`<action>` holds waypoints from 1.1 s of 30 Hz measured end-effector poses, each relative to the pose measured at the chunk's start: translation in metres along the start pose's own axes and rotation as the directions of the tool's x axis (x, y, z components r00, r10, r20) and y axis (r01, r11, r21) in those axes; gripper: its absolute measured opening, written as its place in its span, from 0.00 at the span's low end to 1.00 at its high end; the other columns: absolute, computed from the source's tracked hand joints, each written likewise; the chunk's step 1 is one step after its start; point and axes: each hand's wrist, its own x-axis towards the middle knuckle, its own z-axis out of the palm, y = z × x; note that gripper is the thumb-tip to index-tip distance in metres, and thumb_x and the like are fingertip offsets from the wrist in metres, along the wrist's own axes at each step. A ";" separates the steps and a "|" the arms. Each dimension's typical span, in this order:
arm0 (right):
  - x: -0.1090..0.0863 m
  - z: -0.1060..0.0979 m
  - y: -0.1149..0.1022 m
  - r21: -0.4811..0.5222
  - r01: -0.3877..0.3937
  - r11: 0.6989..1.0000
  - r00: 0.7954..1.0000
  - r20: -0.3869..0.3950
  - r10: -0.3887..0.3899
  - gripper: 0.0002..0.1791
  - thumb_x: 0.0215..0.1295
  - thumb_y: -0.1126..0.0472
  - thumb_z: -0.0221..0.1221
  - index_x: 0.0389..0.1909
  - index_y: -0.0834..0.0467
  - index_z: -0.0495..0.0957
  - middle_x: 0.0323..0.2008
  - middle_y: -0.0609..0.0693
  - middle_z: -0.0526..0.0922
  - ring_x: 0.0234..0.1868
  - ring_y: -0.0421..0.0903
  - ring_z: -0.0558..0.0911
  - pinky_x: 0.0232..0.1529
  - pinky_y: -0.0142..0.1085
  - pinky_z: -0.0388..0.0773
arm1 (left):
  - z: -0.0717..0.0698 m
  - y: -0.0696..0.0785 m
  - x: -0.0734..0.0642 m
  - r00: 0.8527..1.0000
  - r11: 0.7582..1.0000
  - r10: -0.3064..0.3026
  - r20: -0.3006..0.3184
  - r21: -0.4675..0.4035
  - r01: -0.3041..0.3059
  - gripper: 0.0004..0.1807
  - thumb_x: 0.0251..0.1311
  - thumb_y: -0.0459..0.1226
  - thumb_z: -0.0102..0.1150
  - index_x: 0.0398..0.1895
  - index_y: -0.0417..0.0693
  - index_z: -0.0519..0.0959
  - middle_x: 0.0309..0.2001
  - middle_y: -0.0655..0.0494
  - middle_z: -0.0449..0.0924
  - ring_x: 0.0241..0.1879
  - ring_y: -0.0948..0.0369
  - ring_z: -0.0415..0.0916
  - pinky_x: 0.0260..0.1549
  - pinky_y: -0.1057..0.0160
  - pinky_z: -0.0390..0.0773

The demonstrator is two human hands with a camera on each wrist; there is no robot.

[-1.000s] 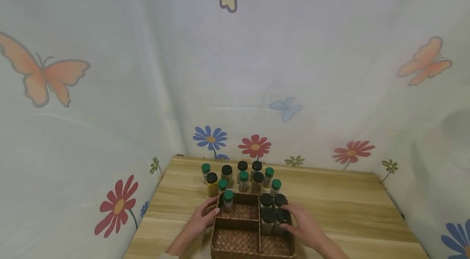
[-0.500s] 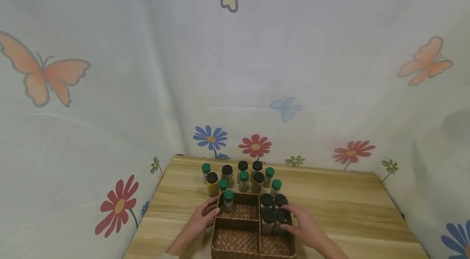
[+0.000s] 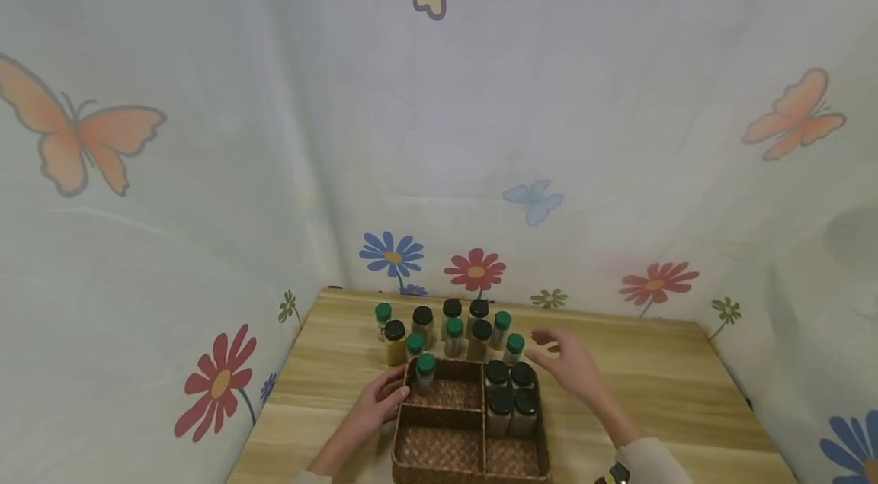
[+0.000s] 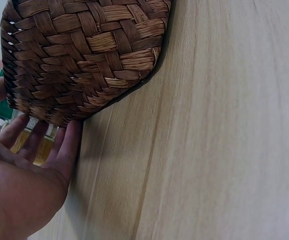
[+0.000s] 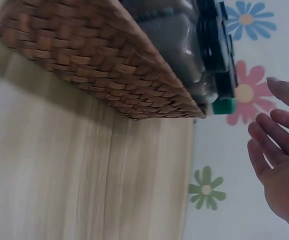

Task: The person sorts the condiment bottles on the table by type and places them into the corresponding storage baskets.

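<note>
A woven basket [image 3: 439, 417] with several compartments stands on the wooden table. My left hand [image 3: 379, 402] holds its left rim near the back corner, the thumb at the rim and the fingers [image 4: 70, 142] against the outer wall. My right hand [image 3: 571, 366] is in the air beyond the basket's back right corner, fingers loosely bent and holding nothing. Close to its fingertips is a green-capped jar [image 3: 514, 347]. Several black-capped jars [image 3: 499, 423] stand upright in the right compartment. One green-capped jar [image 3: 425, 371] stands in the back left compartment.
Behind the basket stand several more jars, including a yellow-filled one [image 3: 395, 347] with a black cap and a slim green-capped one [image 3: 453, 339]. The wooden tabletop [image 3: 658, 385] extends to the right. A flower-printed cloth [image 3: 425, 133] hangs behind it.
My right hand has left the black-capped jars in the right compartment and moved up and back, toward the green-capped jar behind the basket. My left hand stays at the basket's rim.
</note>
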 end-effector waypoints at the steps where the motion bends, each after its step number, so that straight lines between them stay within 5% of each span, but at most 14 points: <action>1: 0.005 0.002 0.002 0.003 -0.021 1.000 1.000 0.012 0.021 0.23 0.68 0.57 0.73 0.61 0.61 0.82 0.55 0.56 0.87 0.57 0.57 0.84 0.58 0.57 0.82 | 0.000 0.000 0.000 1.000 1.000 0.002 0.000 -0.001 -0.002 0.33 0.81 0.39 0.55 0.81 0.36 0.59 0.77 0.25 0.59 0.70 0.35 0.69 0.56 0.51 0.85; 7: 0.027 0.022 0.018 -0.009 -0.072 0.997 0.996 0.052 0.072 0.27 0.68 0.58 0.73 0.63 0.64 0.81 0.59 0.62 0.85 0.60 0.62 0.82 0.59 0.58 0.81 | -0.001 -0.001 -0.002 1.000 1.000 0.001 0.000 0.018 -0.001 0.33 0.81 0.41 0.55 0.81 0.34 0.60 0.76 0.24 0.59 0.70 0.34 0.70 0.55 0.51 0.85; 16: 0.041 0.038 0.021 -0.010 -0.106 0.994 0.991 0.084 0.106 0.23 0.63 0.62 0.75 0.56 0.67 0.83 0.46 0.57 0.89 0.49 0.57 0.87 0.51 0.53 0.85 | -0.002 -0.002 0.001 1.000 1.000 -0.006 -0.003 0.020 0.006 0.32 0.82 0.40 0.54 0.81 0.36 0.60 0.77 0.26 0.59 0.70 0.35 0.70 0.55 0.51 0.85; 27: 0.040 0.035 0.020 -0.038 -0.106 0.994 0.990 0.092 0.109 0.17 0.65 0.62 0.74 0.51 0.63 0.84 0.42 0.53 0.87 0.43 0.48 0.84 0.47 0.49 0.84 | -0.001 -0.003 0.001 1.000 1.000 0.004 0.001 0.010 -0.004 0.31 0.83 0.38 0.52 0.81 0.33 0.59 0.76 0.23 0.59 0.69 0.34 0.70 0.55 0.50 0.85; 33: 0.041 0.016 0.012 -0.019 -0.023 1.000 0.996 0.089 0.024 0.15 0.67 0.59 0.73 0.51 0.60 0.84 0.39 0.48 0.86 0.40 0.44 0.83 0.42 0.42 0.84 | -0.004 -0.004 0.001 1.000 1.000 0.000 0.004 0.026 0.000 0.32 0.82 0.39 0.53 0.81 0.34 0.60 0.76 0.24 0.59 0.70 0.35 0.70 0.55 0.50 0.85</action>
